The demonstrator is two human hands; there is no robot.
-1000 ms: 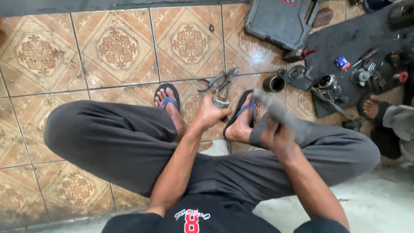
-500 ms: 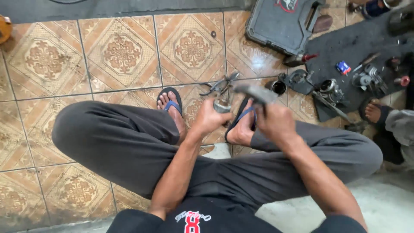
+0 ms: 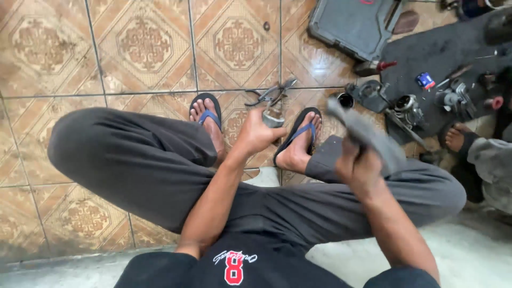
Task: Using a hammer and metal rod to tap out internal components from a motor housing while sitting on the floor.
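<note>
We see a small grey metal part [image 3: 273, 119] between the 2 sandalled feet, our left hand [image 3: 257, 134] clamped on it. Our right hand [image 3: 358, 166] grips a blurred grey tool [image 3: 362, 133], its shape unclear. Pliers [image 3: 269, 96] lie just beyond.

1 head-worn camera looks steeply down, close over the squatting person's lap onto the tiled floor [image 3: 144, 48].

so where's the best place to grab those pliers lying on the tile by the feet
Probably by the two looped handles at the left end of the pliers, coming from above. They lie flat on the tile, handles spread toward the left foot, jaws pointing right. The left hand, holding a small metal part, is nearest.
</note>
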